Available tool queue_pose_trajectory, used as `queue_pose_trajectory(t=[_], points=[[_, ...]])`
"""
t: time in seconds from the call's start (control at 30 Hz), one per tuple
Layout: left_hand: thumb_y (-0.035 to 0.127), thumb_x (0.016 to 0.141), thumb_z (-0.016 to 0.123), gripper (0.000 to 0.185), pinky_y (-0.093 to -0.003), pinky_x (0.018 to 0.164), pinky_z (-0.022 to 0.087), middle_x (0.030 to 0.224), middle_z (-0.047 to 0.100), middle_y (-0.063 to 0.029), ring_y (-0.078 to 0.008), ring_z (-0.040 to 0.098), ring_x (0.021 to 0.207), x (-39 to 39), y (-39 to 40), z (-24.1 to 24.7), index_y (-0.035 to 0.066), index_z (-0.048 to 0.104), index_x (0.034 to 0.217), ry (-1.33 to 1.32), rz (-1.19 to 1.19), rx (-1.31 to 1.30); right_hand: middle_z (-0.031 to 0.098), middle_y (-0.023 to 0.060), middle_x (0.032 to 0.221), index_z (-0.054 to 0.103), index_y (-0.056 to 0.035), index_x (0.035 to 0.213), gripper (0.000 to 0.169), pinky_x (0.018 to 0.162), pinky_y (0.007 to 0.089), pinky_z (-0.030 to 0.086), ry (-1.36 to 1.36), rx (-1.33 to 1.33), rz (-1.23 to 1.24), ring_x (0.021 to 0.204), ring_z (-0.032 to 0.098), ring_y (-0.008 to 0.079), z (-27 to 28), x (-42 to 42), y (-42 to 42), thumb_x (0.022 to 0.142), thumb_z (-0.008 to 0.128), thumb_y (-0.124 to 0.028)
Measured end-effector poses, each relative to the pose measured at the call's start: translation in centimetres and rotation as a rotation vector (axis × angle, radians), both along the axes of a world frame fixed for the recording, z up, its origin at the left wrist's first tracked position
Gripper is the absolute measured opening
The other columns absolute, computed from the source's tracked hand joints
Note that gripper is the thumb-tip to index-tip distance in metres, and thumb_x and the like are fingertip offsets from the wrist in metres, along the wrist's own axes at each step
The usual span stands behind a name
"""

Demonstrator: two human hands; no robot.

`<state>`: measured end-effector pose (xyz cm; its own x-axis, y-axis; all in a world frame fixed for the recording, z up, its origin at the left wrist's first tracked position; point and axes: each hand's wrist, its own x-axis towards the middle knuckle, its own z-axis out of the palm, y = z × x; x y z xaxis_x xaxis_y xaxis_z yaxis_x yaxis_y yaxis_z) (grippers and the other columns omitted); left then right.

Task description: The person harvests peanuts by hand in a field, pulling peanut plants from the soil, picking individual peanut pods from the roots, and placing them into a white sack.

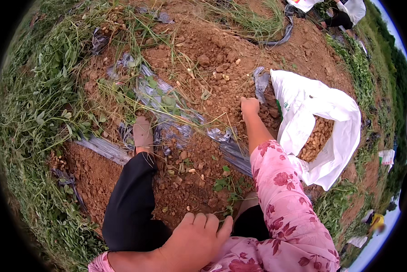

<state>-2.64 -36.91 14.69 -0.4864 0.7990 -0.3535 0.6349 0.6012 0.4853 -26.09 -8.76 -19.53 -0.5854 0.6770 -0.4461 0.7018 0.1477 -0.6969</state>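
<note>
My right hand [250, 108] reaches down to loose reddish-brown soil [220, 91], left of a white woven sack [344, 119]. Its fingers are curled, and their undersides are hidden, so I cannot tell whether they pinch anything. The sack's mouth gapes, showing many unshelled peanuts [315, 139] inside. Close to my body, my left hand [198, 234] hangs palm down over my lap, thumb apart from the fingers, with nothing visible in it. A few loose peanuts [226, 77] lie scattered on the soil beyond my right hand; another peanut [192, 170] rests between my feet.
Torn plastic mulch film [169, 105] crosses the ground before me. Pulled peanut plants [57, 71] are heaped along the left. My shoe [143, 131] stands against the film. Dry grass [247, 20] lies farther out. At top right another person [341, 17] is bent near the ground.
</note>
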Motion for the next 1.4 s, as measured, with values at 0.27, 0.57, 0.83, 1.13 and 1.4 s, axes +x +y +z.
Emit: queue_pose_trajectory(t=[0.27, 0.57, 0.83, 1.13, 1.4], points=[[0.021, 0.085, 0.05, 0.04, -0.035, 0.074, 0.043, 0.089, 0.053, -0.0114, -0.0244, 0.053, 0.081, -2.1, 0.3, 0.1, 0.004, 0.053, 0.122, 0.039, 0.073, 0.017, 0.064, 0.0105, 0.096, 0.06, 0.0005, 0.098, 0.022, 0.066, 0.0359, 0.049, 0.153, 0.338, 0.521, 0.075, 0.06, 0.0194, 1.1, 3.1, -3.8, 0.087, 0.066, -0.017], [0.019, 0.085, 0.051, 0.042, -0.0359, 0.075, 0.044, 0.091, 0.054, -0.0133, -0.0261, 0.054, 0.084, -2.0, 0.1, 0.3, 0.002, 0.052, 0.123, 0.002, 0.069, -0.005, 0.065, 0.0142, 0.091, 0.056, -0.0013, 0.114, 0.026, 0.071, 0.0401, 0.048, 0.318, 0.28, 0.184, 0.08, 0.062, 0.0275, 2.5, 2.2, -1.1, 0.091, 0.055, -0.015], [0.024, 0.086, 0.053, 0.046, -0.0396, 0.084, 0.045, 0.104, 0.056, -0.0187, -0.0299, 0.055, 0.095, -3.2, -0.9, 0.3, 0.002, 0.049, 0.126, 0.02, 0.086, -0.073, 0.068, 0.0131, 0.093, 0.065, -0.0074, 0.1, 0.025, 0.07, 0.0432, 0.05, 0.289, 0.621, 0.115, 0.083, 0.065, 0.0312, 5.3, -8.6, 0.7, 0.09, 0.058, -0.029], [0.024, 0.085, 0.053, 0.049, -0.041, 0.084, 0.046, 0.108, 0.055, -0.02, -0.031, 0.055, 0.097, -4.6, -1.7, -0.5, 0.002, 0.046, 0.128, 0.016, 0.143, -0.104, 0.066, 0.0096, 0.086, 0.064, -0.0027, 0.095, 0.039, 0.057, 0.0391, 0.05, -0.084, 0.355, 0.31, 0.068, 0.063, 0.0235, 0.7, -11.0, 5.2, 0.087, 0.064, -0.041], [0.019, 0.082, 0.054, 0.05, -0.0412, 0.085, 0.046, 0.111, 0.055, -0.02, -0.0312, 0.055, 0.097, -4.4, -1.8, -0.6, 0.002, 0.046, 0.129, -0.027, 0.179, -0.124, 0.056, 0.0039, 0.074, 0.059, 0.0007, 0.098, 0.016, 0.045, 0.0312, 0.038, 0.722, -0.577, -0.205, 0.055, 0.051, 0.0137, 2.6, -9.3, 2.2, 0.09, 0.061, -0.013]])
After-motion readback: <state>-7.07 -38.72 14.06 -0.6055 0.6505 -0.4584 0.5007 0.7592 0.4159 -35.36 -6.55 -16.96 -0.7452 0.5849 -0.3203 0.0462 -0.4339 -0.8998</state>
